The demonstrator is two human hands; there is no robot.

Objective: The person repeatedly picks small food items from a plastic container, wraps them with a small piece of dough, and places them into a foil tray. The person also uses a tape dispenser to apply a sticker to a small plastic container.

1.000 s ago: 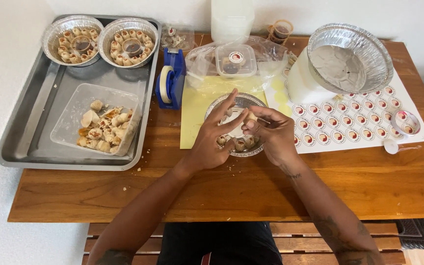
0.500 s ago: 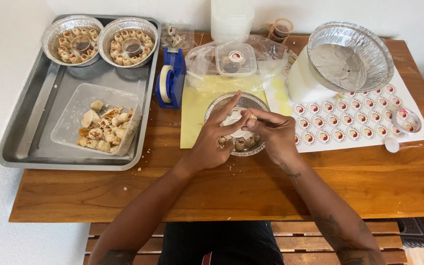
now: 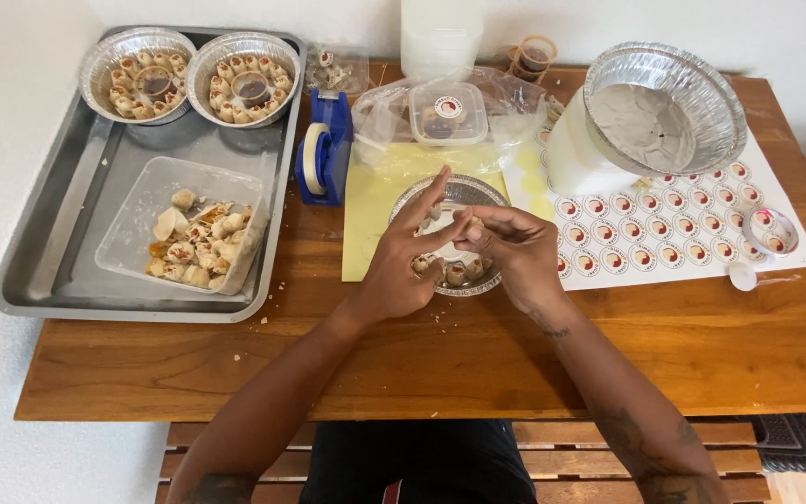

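Observation:
Both hands meet over a round foil tin [image 3: 454,191] on a yellow sheet [image 3: 370,219] at the table's middle. My left hand [image 3: 403,257] and my right hand [image 3: 510,252] pinch one small rolled pastry piece [image 3: 473,227] between their fingertips above the tin. Several similar rolls [image 3: 454,273] lie in the tin's near side, partly hidden by the hands.
A metal tray [image 3: 58,252] at left holds two filled foil tins [image 3: 137,70] [image 3: 244,75] and a clear plastic tub of rolls [image 3: 193,243]. A blue tape dispenser [image 3: 326,149], a lidded sauce cup [image 3: 447,112], stacked empty foil tins [image 3: 664,107] and a sticker sheet [image 3: 692,238] stand around.
The hands have stayed over the tin; only the fingers shifted slightly around the roll.

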